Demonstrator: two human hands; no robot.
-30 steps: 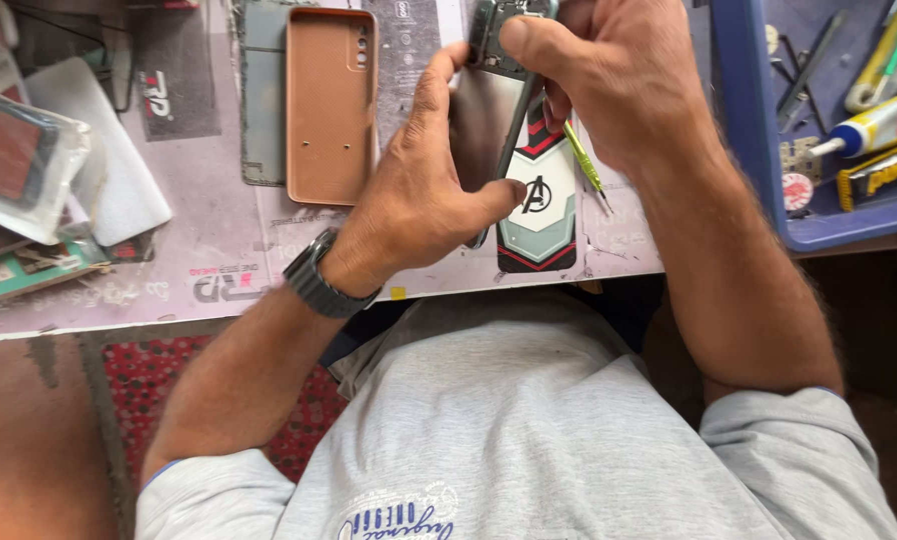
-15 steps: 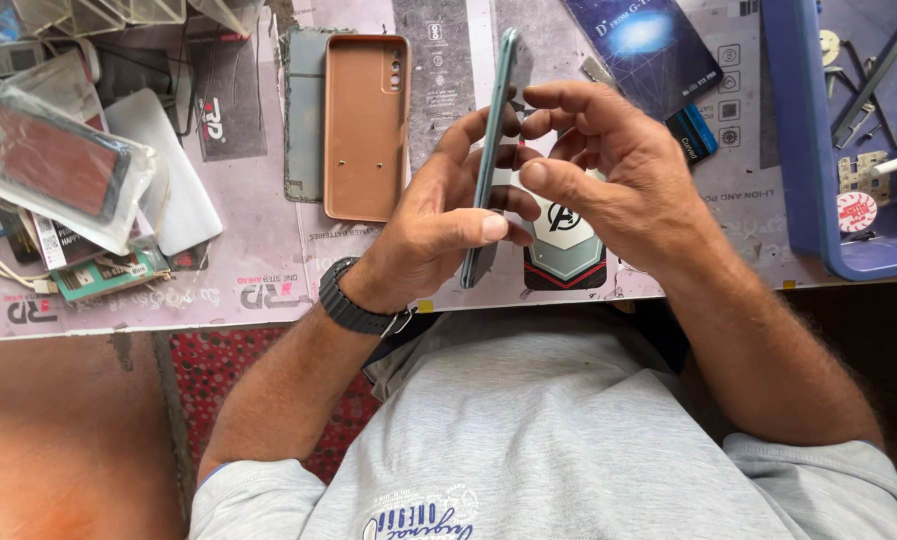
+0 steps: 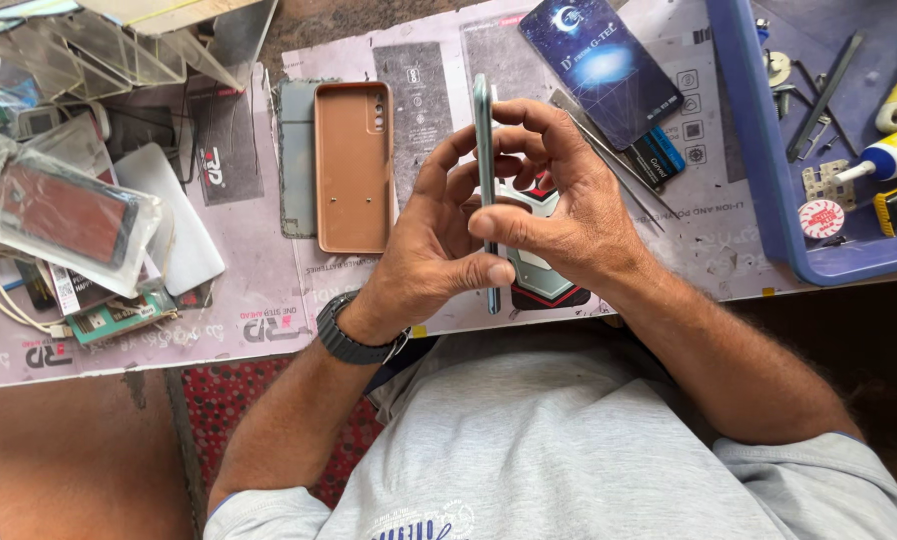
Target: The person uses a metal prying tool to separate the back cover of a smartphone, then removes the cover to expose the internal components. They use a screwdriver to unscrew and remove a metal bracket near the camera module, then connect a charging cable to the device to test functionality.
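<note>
A slim teal phone [image 3: 483,130] stands on edge between both hands, seen from its thin side. My left hand [image 3: 431,250], with a dark watch [image 3: 354,338] on its wrist, grips the phone from the left. My right hand [image 3: 559,205] grips it from the right, thumb across the lower half and fingers curled over the upper half. Under the hands a phone case [image 3: 541,280] with a red, white and black design lies on the work mat [image 3: 269,310]. To the left lies an orange-brown phone case [image 3: 352,170], inside facing up, beside a grey-green back cover [image 3: 295,160].
A dark blue card box [image 3: 601,62] and metal tweezers [image 3: 619,170] lie right of the hands. A blue tray [image 3: 769,150] at the right holds tools, a glue tube and small parts. Bagged cases, clear plastic lids and cables crowd the left side.
The view has shifted, so the bench sits lower in frame. The phone has gone from being worked at the top to standing on edge between both hands, with the right thumb now across it.
</note>
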